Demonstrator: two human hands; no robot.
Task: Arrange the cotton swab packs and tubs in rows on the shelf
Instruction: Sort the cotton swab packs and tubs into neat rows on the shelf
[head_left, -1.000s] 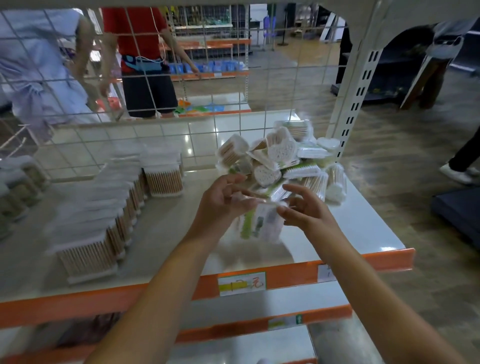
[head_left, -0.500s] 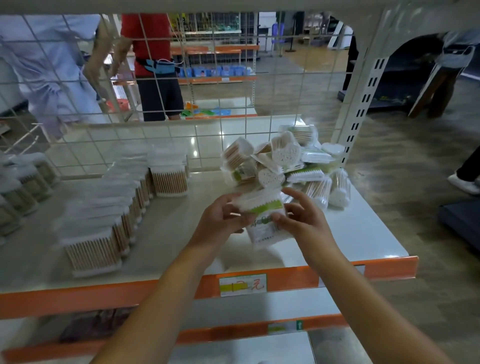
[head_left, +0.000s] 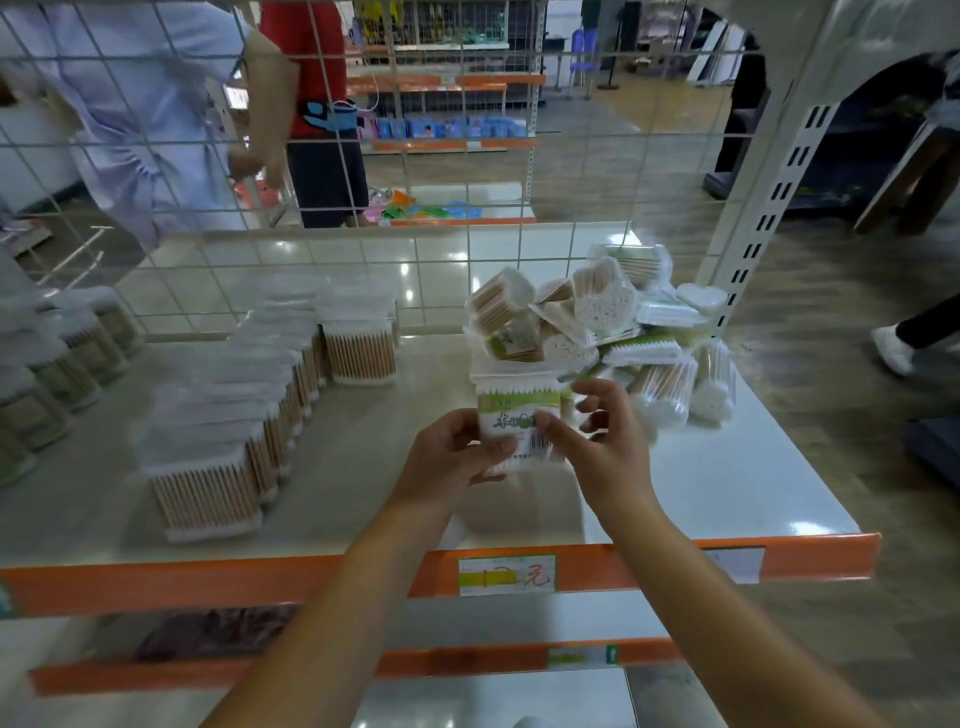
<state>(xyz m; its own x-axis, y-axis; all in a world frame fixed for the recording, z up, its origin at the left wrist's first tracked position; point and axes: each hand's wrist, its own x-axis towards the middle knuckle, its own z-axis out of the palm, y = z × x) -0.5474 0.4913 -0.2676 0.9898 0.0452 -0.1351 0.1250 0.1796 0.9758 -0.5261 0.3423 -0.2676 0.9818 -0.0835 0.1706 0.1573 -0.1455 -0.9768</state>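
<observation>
Closest to me, both forearms reach in over the orange front edge (head_left: 311, 577) of the shelf (head_left: 727, 499), where a price label (head_left: 506, 574) sits just below my hands. My left hand (head_left: 449, 460) and right hand (head_left: 605, 447) share one square tub of cotton swabs (head_left: 519, 410), held upright above the shelf with its green label and barcode facing me. The left fingers (head_left: 496, 449) wrap the tub's lower left corner; the right fingers (head_left: 550, 428) pinch across its front near the barcode, the others curled round its right side. Both hands are grasping the tub, and it is clear of the shelf top.

To the left, a row of tubs with wooden-stemmed swabs (head_left: 228, 436) runs from the front of the shelf back toward the wire grid, each tub touching the next. Further left, another row of tubs (head_left: 57, 364) is blurred at the picture's edge.

Just behind the held tub lies a loose heap of swab packs and tubs (head_left: 608, 322), tilted and lying over one another at the shelf's right rear, beside the white slotted upright (head_left: 769, 218).

Beyond the wire grid (head_left: 332, 171) stand a person in a pale shirt (head_left: 140, 114) and a person in a red top (head_left: 306, 62), with more orange-edged shelving behind them.
</observation>
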